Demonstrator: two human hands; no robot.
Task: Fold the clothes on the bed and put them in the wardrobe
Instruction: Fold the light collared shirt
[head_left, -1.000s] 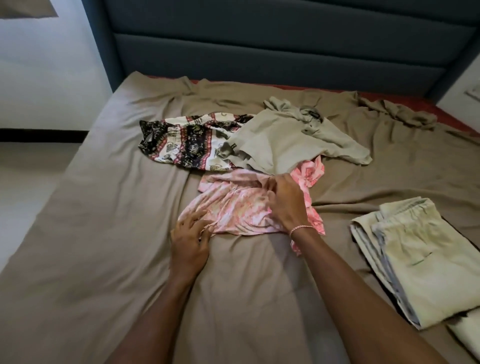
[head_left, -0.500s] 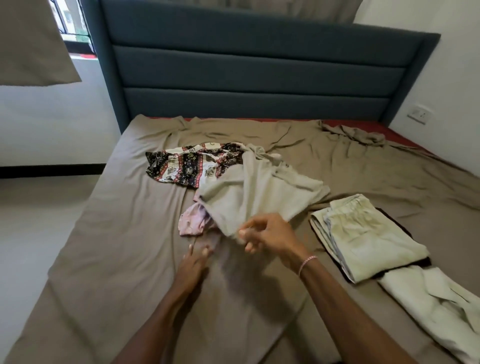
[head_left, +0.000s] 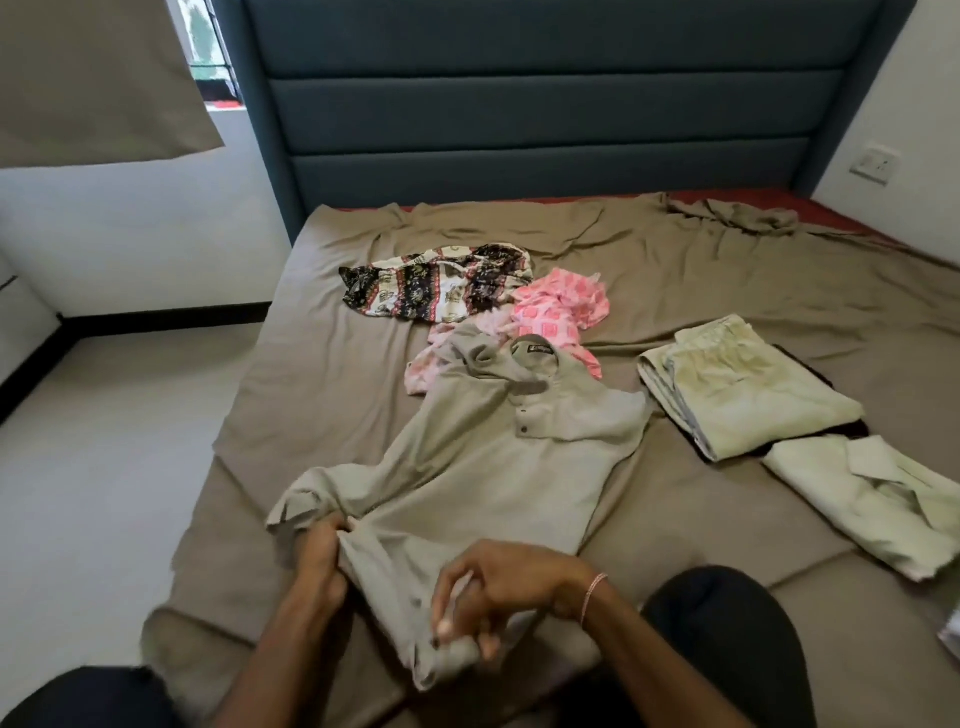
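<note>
Head | left hand grip pinches limp grey shirt | right hand too

Matt, soft grey-beige cloth shirt lies creased on a wrinkled matt brown bedsheet; the teal headboard is padded, smooth fabric.
</note>
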